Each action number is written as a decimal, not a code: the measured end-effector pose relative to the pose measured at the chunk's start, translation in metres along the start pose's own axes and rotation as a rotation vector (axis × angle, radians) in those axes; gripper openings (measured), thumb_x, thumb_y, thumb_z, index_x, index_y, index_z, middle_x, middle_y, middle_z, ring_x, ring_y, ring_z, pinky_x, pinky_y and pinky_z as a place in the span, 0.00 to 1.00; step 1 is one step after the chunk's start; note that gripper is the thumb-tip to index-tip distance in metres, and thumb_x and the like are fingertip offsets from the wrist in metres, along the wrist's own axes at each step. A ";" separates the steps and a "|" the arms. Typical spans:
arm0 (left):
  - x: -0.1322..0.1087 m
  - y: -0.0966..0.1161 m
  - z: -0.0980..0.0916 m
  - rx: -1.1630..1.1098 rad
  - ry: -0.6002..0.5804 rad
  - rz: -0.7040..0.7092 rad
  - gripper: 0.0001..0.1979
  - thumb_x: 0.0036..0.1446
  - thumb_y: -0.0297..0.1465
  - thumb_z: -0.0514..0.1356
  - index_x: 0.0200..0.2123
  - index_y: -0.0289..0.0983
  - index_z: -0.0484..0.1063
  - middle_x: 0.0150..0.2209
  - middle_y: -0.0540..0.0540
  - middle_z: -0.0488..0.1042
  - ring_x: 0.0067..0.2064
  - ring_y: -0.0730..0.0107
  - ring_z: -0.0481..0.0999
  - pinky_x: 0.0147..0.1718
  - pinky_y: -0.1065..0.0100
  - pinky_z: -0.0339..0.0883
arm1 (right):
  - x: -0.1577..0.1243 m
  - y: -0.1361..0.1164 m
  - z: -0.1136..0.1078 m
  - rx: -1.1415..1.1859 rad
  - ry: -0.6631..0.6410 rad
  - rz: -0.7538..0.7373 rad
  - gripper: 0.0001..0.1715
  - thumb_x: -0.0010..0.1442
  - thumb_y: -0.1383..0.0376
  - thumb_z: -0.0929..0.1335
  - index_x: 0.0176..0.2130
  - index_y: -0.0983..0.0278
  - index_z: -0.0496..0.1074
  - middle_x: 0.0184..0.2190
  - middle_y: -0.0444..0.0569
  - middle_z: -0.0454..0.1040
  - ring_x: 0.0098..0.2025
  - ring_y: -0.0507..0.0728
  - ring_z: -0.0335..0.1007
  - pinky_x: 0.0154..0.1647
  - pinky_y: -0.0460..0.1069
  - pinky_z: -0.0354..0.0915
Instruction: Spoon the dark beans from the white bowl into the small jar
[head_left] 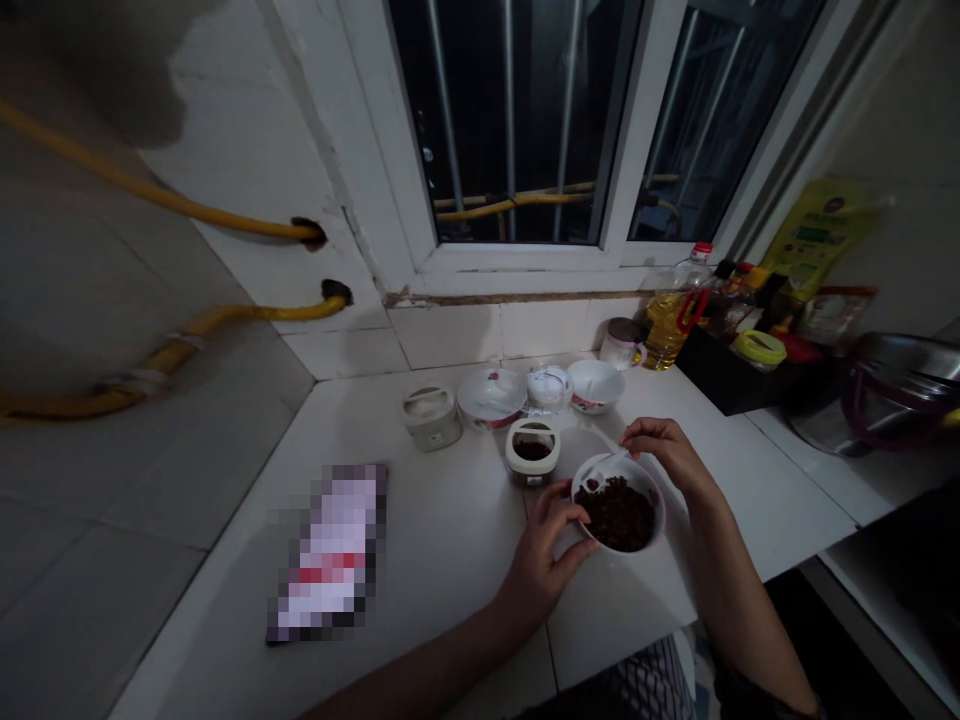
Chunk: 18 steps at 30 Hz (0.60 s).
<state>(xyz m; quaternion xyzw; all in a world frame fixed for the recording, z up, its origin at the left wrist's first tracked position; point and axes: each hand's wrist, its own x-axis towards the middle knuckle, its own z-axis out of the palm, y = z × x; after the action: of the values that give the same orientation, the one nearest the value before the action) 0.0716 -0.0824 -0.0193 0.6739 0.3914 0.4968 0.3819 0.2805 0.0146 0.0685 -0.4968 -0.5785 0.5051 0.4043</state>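
pinched in the right hand (664,450), a white spoon (607,465) reaches into a bowl (657,492) of dark food (622,520); the left hand (546,540), thumb and fingers parted, grips its side. stirring or scooping seems midway, food remaining. the bowl sits on the counter (442,540) beside a small container (531,465).

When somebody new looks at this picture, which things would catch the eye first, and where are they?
Probably first is the bowl of dark, crumbly food near the counter's front edge, held at its side by the left hand, while the right hand holds a white spoon over it. Next may come the yellow pipes on the left wall and the dark window behind the counter.
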 end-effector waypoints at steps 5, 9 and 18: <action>0.001 0.000 0.000 0.000 0.001 0.001 0.06 0.57 0.34 0.63 0.38 0.40 0.73 0.53 0.39 0.65 0.59 0.54 0.65 0.56 0.55 0.62 | 0.002 0.002 0.000 0.011 0.021 0.008 0.03 0.37 0.67 0.70 0.20 0.63 0.76 0.16 0.42 0.71 0.22 0.51 0.62 0.29 0.48 0.59; 0.001 0.000 0.000 0.006 -0.001 0.008 0.06 0.57 0.32 0.62 0.38 0.40 0.72 0.52 0.40 0.66 0.59 0.54 0.65 0.56 0.54 0.61 | 0.004 0.003 0.000 0.083 0.060 0.033 0.03 0.36 0.66 0.71 0.19 0.64 0.76 0.15 0.42 0.71 0.21 0.51 0.61 0.30 0.49 0.59; 0.002 0.000 0.000 0.014 0.011 -0.002 0.06 0.55 0.32 0.63 0.37 0.40 0.73 0.53 0.39 0.67 0.58 0.52 0.66 0.55 0.54 0.63 | 0.006 -0.012 0.024 0.197 0.218 -0.163 0.05 0.41 0.64 0.73 0.23 0.62 0.76 0.20 0.44 0.73 0.24 0.52 0.63 0.34 0.50 0.62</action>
<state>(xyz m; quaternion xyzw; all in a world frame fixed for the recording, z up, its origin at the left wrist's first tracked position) 0.0717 -0.0808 -0.0183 0.6735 0.3975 0.4973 0.3757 0.2543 0.0166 0.0763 -0.4581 -0.5174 0.4679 0.5510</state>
